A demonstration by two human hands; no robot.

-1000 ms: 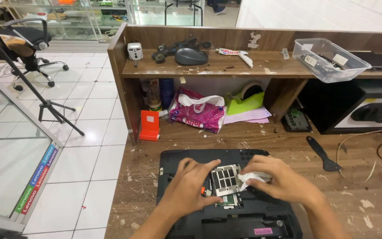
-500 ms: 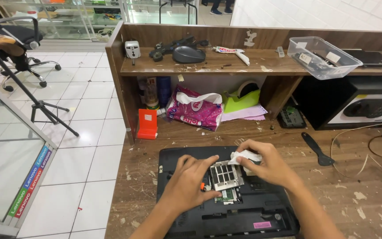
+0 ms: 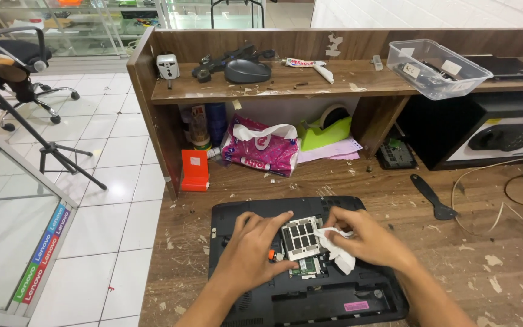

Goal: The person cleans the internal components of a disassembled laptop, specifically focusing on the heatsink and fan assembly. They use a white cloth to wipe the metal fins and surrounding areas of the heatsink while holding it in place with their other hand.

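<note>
The worn wooden workbench, scattered with pale chips, carries a black laptop base lying underside up near its front edge. Toward the back stand an orange box, a pink-and-white bag, a green tape dispenser and a small black device; a black pry tool and pale cables lie on the right. The raised shelf carries a white adapter, a grey mouse, a tube and a clear plastic bin.

we see a crumpled pink-and-white plastic package under the wooden shelf, a small orange box with white label left of it, a pink label on the black laptop base.
</note>
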